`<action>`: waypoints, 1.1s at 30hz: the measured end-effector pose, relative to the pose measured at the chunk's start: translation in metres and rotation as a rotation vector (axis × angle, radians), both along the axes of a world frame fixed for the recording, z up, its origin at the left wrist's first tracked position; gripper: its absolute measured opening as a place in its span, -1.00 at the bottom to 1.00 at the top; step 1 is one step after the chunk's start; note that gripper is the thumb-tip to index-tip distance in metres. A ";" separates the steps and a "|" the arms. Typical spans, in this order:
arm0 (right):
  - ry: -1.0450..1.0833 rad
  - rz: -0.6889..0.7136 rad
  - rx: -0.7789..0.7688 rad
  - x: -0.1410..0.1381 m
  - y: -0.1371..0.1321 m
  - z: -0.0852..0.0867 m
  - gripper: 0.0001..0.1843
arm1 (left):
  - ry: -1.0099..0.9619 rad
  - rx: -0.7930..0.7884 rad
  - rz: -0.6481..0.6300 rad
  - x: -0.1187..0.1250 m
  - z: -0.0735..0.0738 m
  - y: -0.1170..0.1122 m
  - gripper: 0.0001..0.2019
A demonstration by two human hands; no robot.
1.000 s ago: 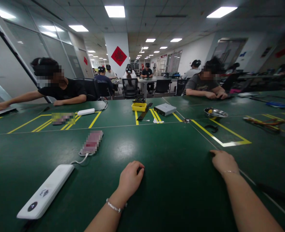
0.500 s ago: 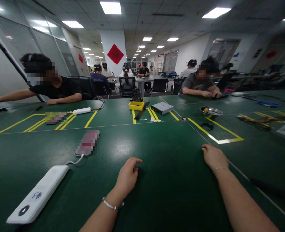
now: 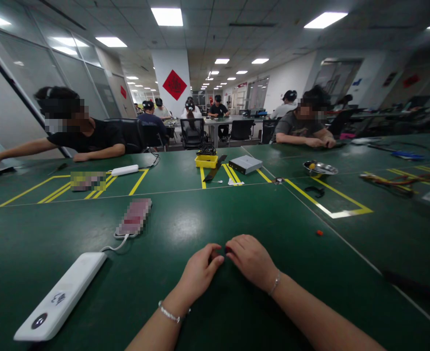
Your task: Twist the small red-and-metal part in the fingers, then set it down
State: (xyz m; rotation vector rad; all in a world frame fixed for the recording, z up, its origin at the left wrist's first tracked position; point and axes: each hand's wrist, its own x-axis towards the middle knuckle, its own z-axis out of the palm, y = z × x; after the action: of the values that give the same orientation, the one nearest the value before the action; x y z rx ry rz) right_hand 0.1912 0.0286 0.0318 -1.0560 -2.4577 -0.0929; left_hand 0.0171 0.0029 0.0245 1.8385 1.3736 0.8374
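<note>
My left hand point(image 3: 200, 270) rests on the green table point(image 3: 266, 219) near its front edge, fingers curled and pinched together. My right hand point(image 3: 251, 258) lies right beside it, fingertips meeting those of the left, fingers also curled. Something small and dark sits between the two sets of fingertips; I cannot make out what it is. A tiny red piece point(image 3: 319, 233) lies alone on the table to the right, where my right hand was.
A white power bank point(image 3: 59, 296) lies front left, cabled to a phone point(image 3: 133, 217). Further back: a yellow bin point(image 3: 207, 160), a grey box point(image 3: 246, 164), a metal dish point(image 3: 320, 168), loose cables point(image 3: 397, 183). Other people sit across the table.
My right hand slid left from the right side of the table to meet my left hand. A small red piece now shows where it had rested. The left hand stayed put.
</note>
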 end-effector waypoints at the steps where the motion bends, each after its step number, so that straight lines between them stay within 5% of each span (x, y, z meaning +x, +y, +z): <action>1: -0.004 0.040 0.012 -0.009 -0.005 -0.002 -0.82 | -0.001 0.002 -0.031 0.001 0.000 0.000 -0.78; 5: 0.007 0.094 0.035 -0.016 -0.008 -0.002 -0.77 | 0.020 -0.013 -0.016 0.001 -0.004 0.002 -0.82; 7: 0.023 -0.007 0.052 0.000 0.001 0.002 -0.69 | 0.006 -0.025 0.018 0.000 -0.005 0.003 -0.84; 12: -0.017 -0.723 0.107 0.082 0.038 0.001 -0.53 | -0.086 -0.047 0.083 -0.002 -0.004 0.004 -0.83; 15: -0.056 -1.095 -0.071 0.134 0.054 -0.011 -0.42 | -0.136 -0.054 0.111 -0.003 -0.005 0.006 -0.80; 17: -0.052 -1.211 -0.246 0.156 0.059 -0.017 -0.41 | -0.126 -0.055 0.112 -0.003 -0.006 0.007 -0.78; 21: -0.121 -1.173 -0.428 0.167 0.059 -0.016 -0.54 | -0.094 -0.045 0.099 -0.004 -0.005 0.007 -0.82; 27: -0.251 -1.093 -0.371 0.158 0.056 -0.007 -0.63 | -0.090 -0.044 0.109 -0.005 -0.005 0.006 -0.82; 33: 0.046 -0.666 -0.253 0.114 0.060 -0.008 -0.71 | -0.088 -0.029 0.126 -0.003 -0.009 0.006 -0.82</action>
State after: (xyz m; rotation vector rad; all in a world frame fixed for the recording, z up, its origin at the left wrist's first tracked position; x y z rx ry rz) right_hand 0.3053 0.0890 0.0239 -1.9250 -2.0122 0.0346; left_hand 0.0142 0.0090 0.0160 1.6864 1.4498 0.9469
